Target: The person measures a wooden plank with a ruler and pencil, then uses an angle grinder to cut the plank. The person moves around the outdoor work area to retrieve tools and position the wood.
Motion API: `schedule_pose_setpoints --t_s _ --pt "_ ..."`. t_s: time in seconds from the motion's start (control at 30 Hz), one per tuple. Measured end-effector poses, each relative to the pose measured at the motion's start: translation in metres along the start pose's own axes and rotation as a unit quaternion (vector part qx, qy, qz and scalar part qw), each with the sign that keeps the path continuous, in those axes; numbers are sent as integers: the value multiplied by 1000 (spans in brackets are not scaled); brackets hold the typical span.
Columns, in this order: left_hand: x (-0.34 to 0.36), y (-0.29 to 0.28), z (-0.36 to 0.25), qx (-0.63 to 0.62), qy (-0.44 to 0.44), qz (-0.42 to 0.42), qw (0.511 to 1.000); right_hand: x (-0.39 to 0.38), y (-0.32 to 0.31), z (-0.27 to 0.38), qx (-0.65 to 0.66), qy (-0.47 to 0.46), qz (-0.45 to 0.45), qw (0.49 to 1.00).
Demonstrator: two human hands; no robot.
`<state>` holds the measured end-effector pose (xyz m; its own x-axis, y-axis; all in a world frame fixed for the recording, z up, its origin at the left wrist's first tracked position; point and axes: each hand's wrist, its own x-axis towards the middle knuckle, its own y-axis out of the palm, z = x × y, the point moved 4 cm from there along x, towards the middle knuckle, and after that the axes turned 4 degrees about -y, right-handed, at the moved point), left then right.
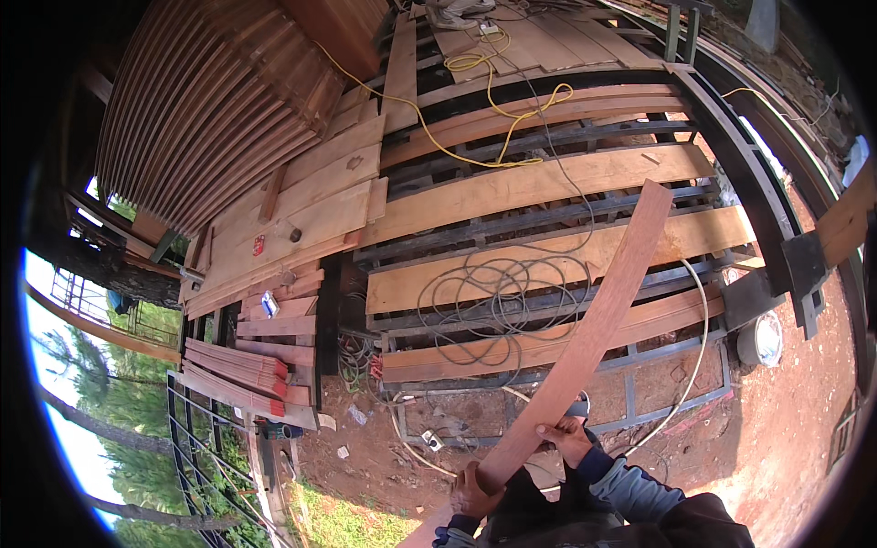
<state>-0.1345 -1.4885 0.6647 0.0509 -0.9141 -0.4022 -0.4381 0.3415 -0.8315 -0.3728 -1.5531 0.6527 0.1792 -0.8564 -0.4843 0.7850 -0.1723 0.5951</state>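
A long reddish-brown wooden board slants across the view, from the lower edge up to the right over the deck frame. My left hand is closed on the board's left edge, low down near my body. Higher up, my right hand grips the opposite edge, its thumb lying on the upper face. The far end of the board hangs over a pale plank; whether it touches cannot be told. Its near end runs out of the picture at the bottom.
Pale planks lie across a dark metal frame with open gaps. A loose grey cable coil and a yellow cord rest on it. Stacked boards stand at far left; red-tipped boards lie nearer. A round white-topped container is right.
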Motion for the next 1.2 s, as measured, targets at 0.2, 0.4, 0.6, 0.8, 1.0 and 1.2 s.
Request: schedule_pose_setpoints --t_s 0.2,0.4,0.6,0.8,1.0,1.2 --pt "103 -65 -86 -11 -49 -83 995 134 33 132 -83 13 35 996" --pt "257 -125 -169 -63 -71 -125 988 290 69 263 -146 -21 92 985" --pt "411 -216 -233 -210 -83 -38 973 424 50 403 -238 5 1 971" --pt "502 -353 -299 -418 -96 110 897 428 -56 480 -249 -5 -247 937" --pt "559 -416 -350 -561 -164 106 805 343 -128 529 -410 1 -400 820" --pt "635 -454 -403 -316 -155 -77 933 364 -111 628 -386 102 -368 840"
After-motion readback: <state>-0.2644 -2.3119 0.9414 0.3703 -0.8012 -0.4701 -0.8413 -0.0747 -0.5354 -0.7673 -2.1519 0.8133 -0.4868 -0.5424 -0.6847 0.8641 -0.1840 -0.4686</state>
